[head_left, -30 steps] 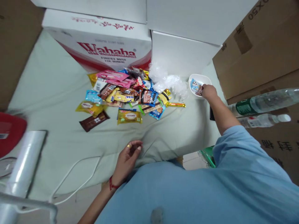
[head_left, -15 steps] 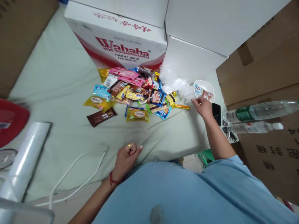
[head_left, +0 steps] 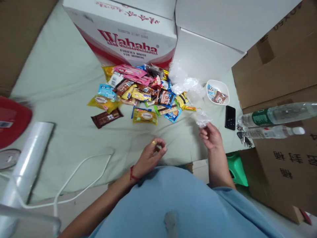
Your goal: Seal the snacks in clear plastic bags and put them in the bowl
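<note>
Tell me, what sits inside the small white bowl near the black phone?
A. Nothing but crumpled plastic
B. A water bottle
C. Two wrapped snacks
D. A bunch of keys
C. The small white bowl holds two wrapped snacks, one with a light blue wrapper and one brownish, while the black phone lies on the cloth just beside the bowl.

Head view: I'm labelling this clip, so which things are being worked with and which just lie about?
In use:
right hand holding a crumpled clear plastic bag
left hand, pinched shut
heap of colourful snack packets
white bowl with two packets

Lying about:
black phone
Wahaha carton
clear water bottles
</note>
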`<state>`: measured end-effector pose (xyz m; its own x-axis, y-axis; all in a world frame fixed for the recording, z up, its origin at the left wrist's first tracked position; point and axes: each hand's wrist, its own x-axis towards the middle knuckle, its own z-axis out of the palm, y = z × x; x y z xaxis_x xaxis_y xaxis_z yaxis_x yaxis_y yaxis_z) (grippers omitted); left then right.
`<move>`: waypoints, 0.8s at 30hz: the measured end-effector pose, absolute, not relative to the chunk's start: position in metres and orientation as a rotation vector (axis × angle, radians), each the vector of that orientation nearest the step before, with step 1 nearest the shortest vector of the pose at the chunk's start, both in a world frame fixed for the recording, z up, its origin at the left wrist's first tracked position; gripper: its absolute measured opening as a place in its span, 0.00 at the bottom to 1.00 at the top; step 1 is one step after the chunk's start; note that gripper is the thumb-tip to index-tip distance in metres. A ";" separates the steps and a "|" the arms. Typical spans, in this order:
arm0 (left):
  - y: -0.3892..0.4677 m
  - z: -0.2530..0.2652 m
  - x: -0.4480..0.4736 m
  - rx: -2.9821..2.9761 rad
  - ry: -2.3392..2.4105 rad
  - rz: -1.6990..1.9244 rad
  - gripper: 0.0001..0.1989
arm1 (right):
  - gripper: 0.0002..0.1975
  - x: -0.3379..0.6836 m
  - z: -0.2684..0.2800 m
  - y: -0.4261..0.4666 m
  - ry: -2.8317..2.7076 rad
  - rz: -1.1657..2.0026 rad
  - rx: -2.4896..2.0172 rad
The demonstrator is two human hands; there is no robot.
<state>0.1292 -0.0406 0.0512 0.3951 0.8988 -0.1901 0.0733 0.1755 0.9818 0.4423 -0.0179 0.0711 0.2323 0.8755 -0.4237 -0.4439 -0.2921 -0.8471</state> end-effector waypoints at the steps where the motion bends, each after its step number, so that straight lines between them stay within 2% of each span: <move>1: -0.035 0.051 0.138 1.278 0.980 0.783 0.15 | 0.20 0.432 0.068 -0.026 -0.390 1.489 -1.233; 6: -0.011 0.046 0.174 1.261 0.946 0.906 0.35 | 0.20 0.394 0.053 -0.035 -0.197 1.867 -1.132; 9: -0.007 0.044 0.182 1.179 1.118 1.008 0.30 | 0.22 0.383 0.052 -0.031 -0.208 1.990 -1.144; 12: -0.011 0.045 0.181 1.137 1.387 1.136 0.21 | 0.24 0.376 0.055 -0.028 -0.289 1.951 -1.213; 15: -0.015 0.049 0.180 1.093 1.353 1.034 0.23 | 0.27 0.369 0.057 -0.028 -0.395 1.861 -1.278; 20: -0.010 0.054 0.186 0.482 1.077 0.750 0.32 | 0.27 0.359 0.057 -0.029 -0.493 1.919 -1.203; 24: -0.002 0.054 0.181 0.325 0.975 0.754 0.33 | 0.26 0.356 0.055 -0.029 -0.530 1.821 -1.181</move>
